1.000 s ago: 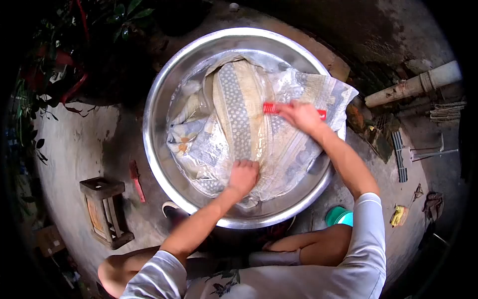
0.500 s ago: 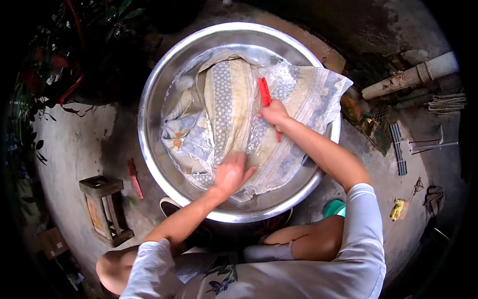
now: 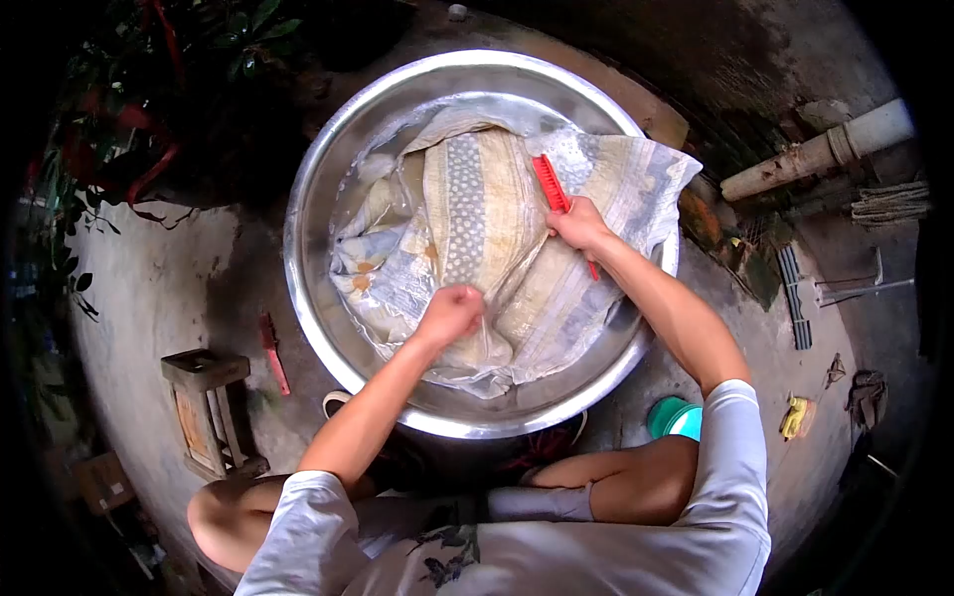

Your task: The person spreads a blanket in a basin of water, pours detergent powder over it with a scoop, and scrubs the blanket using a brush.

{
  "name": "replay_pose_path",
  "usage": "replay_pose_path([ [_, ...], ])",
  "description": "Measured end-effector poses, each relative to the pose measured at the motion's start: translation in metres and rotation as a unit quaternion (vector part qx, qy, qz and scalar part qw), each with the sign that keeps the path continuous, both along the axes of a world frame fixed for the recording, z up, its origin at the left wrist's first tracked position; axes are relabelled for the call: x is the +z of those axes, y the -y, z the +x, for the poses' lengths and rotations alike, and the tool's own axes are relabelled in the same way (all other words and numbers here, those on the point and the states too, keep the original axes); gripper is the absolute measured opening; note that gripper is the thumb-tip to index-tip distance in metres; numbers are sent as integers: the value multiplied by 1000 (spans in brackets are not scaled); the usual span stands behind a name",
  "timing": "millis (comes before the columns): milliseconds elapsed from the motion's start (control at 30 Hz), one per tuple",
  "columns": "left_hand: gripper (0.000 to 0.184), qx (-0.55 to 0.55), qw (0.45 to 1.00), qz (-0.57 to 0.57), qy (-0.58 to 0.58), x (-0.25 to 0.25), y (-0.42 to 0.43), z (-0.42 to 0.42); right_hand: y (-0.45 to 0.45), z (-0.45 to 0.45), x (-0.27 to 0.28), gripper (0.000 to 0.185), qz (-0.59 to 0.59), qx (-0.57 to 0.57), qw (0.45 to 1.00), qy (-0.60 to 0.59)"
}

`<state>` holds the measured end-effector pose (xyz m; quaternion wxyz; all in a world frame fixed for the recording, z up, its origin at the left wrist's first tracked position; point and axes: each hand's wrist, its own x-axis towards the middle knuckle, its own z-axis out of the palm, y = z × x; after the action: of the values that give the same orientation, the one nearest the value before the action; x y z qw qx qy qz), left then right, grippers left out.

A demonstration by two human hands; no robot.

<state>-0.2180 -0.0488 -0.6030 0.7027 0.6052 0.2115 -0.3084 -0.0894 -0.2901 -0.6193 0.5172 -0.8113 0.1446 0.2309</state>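
Observation:
A wet striped and dotted cloth (image 3: pixel 512 204) in beige and grey lies bunched in a large metal basin (image 3: pixel 303 303). Its right side drapes over the basin's rim. My right hand (image 3: pixel 578 224) is wrapped round the handle of a red scrubbing brush (image 3: pixel 549 183), over the right part of the cloth. The bristle end points away from me. My left hand (image 3: pixel 453 312) is closed on a fold of the cloth near the basin's front, and creases run from its fingers. Shallow sudsy water shows round the cloth.
A small wooden stool (image 3: pixel 207 412) and a red-handled brush (image 3: pixel 272 355) are on the floor at left. A teal bucket (image 3: pixel 675 418) stands by my right knee. To the right are a pipe (image 3: pixel 820 154), a yellow packet (image 3: pixel 797 417) and coiled rope (image 3: pixel 889 205). Plants (image 3: pixel 149 109) hang at upper left.
My left hand has gone from spread fingers to closed on the cloth, lifting a fold slightly. My right hand and the brush have shifted a little to the right.

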Motion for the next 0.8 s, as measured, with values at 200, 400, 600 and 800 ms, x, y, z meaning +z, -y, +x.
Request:
replay_pose_path([
  [200,31,-179,811,354,429,-45,34,-21,38,3,-17,36,-272,123,938,178],
  [400,79,-387,656,515,394,-76,20,-14,32,-20,20,62,-330,195,921,73],
  [600,97,-395,697,507,319,-57,6,-13,16,-68,23,40,-294,418,823,248],
  [800,109,-386,666,539,342,-60,8,-11,40,-23,27,37,-392,392,784,277],
])
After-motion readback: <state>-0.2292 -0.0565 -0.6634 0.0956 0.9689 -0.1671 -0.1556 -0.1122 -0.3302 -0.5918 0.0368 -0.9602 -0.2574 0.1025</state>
